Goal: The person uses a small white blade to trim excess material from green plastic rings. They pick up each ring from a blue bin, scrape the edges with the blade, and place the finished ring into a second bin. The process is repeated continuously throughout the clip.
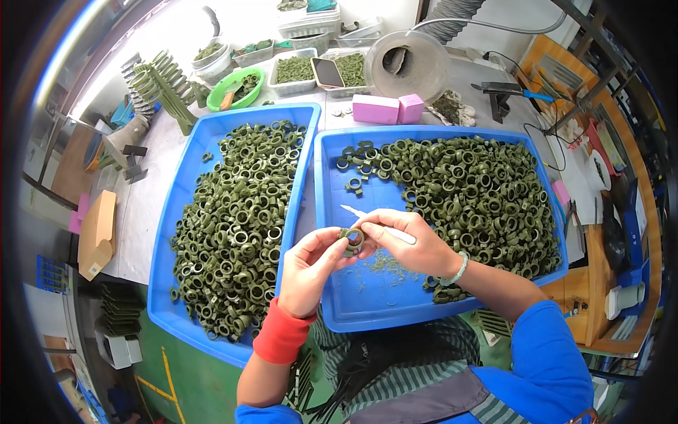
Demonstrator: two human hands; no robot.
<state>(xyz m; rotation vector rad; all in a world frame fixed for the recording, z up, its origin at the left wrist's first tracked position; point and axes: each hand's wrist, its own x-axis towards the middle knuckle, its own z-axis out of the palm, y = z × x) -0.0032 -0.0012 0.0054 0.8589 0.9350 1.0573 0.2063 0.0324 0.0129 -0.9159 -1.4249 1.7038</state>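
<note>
My left hand point(308, 271) pinches a dark green wax ring point(344, 249) upright between thumb and fingertips, above the front part of the right blue tray point(353, 319). Close beside it, my right hand point(421, 245) grips a slim white craft knife point(401, 234). The knife's pale tip points to the left, past the ring's upper edge. My right fingertips are near the ring; whether they touch it I cannot tell. Below my hands, green shavings point(387, 266) lie scattered on the tray floor. Many similar green rings point(480, 191) are heaped in the tray's right and far parts.
A second blue tray point(185, 152), full of green rings, stands to the left. Beyond the trays are pink blocks point(376, 109), a phone point(326, 73), a green bowl point(214, 99), clear tubs point(293, 86) and a wide duct mouth point(381, 63). An open cardboard box point(97, 237) sits at left.
</note>
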